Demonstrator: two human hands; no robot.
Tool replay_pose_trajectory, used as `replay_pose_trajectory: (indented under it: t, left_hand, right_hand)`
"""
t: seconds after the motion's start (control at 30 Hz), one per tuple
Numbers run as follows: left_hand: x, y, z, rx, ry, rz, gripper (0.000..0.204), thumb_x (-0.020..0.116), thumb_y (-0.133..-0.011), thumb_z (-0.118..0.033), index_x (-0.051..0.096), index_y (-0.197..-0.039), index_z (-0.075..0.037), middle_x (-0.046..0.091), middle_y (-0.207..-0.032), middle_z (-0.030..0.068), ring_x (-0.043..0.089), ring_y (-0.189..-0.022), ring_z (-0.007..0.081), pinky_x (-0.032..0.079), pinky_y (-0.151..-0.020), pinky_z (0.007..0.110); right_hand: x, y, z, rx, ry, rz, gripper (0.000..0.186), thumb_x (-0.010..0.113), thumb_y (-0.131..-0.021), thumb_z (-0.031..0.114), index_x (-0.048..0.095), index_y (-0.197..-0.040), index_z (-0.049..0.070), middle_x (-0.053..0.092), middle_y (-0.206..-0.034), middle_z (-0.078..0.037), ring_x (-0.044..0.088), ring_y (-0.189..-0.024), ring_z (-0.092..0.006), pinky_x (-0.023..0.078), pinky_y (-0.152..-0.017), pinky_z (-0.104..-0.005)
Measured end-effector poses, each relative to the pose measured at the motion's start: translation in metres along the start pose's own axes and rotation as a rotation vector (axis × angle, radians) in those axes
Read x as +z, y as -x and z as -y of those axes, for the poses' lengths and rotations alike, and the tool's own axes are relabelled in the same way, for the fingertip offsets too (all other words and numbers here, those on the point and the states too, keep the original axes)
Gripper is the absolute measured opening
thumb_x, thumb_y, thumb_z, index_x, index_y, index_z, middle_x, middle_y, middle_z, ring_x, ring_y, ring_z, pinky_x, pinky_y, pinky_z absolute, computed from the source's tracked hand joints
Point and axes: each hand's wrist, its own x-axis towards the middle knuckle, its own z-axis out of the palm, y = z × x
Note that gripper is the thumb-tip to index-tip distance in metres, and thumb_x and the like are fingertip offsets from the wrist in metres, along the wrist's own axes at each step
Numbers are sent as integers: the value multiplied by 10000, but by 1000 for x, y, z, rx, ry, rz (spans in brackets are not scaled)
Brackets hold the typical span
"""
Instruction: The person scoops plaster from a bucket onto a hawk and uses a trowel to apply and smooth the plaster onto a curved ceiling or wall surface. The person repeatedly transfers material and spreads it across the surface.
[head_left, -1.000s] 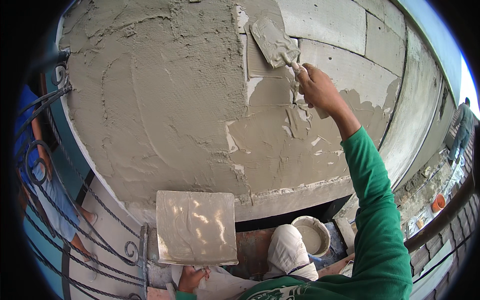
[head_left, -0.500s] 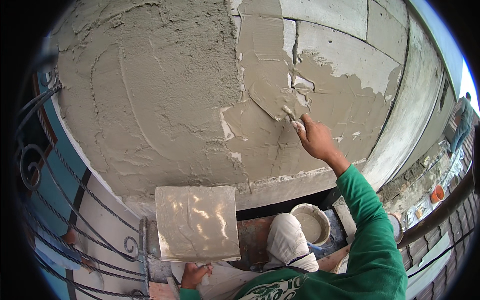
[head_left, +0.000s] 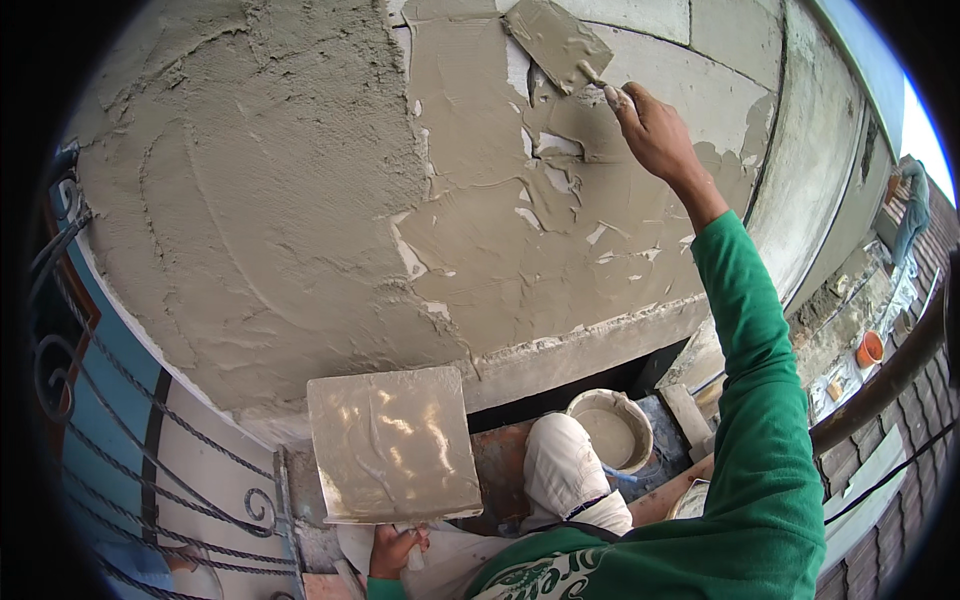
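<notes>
The trowel [head_left: 556,42] lies flat against the wall [head_left: 250,220] near the upper edge of the view, its blade coated in wet grey mortar and tilted so one corner points up and left. Around it the wall has open room: to its right and above are bare pale blocks with thin joints, below it a smooth, freshly spread patch with small white gaps, and to the left a broad rough coat with curved sweep marks. The wall ends below in a pale ledge [head_left: 560,350]; left of it runs a dark curled iron railing [head_left: 60,330].

The right hand [head_left: 655,130] sits just below and right of the blade, its grip closed round the trowel's handle, fingers smeared with mortar, the green sleeve [head_left: 750,400] stretching up from the lower right.

The left hand [head_left: 392,548], low in the view, has its grip shut on the handle under a square mortar board [head_left: 392,445], held level below the ledge; the board's top is skimmed with a thin wet film that glints.

A grey bucket [head_left: 612,430] with mortar stands just right of a bent knee in pale trousers [head_left: 560,475], between board and sleeve
</notes>
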Motion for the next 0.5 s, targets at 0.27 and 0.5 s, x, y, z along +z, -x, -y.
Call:
replay_pose_trajectory:
  t: [0.27, 0.5]
  left_hand:
    - [0, 4, 12, -58, 4, 42, 272, 694, -865, 31, 629, -1126, 72, 672, -861, 121, 656, -646, 220, 547, -600, 370]
    - [21, -6, 7, -66, 175, -12, 275, 680, -867, 20, 627, -1133, 65, 662, -913, 130, 638, -683, 232, 550, -620, 385]
  right_hand:
    - [-13, 16, -59, 124, 40, -170, 592, 411, -1116, 596, 659, -1208, 67, 745, -936, -226, 707, -973, -471, 530, -839, -555]
    - [45, 148, -34, -228, 116, 88, 294, 672, -1013, 359, 612, -1111, 88, 695, -949, -155, 714, -861, -385, 544, -698, -510]
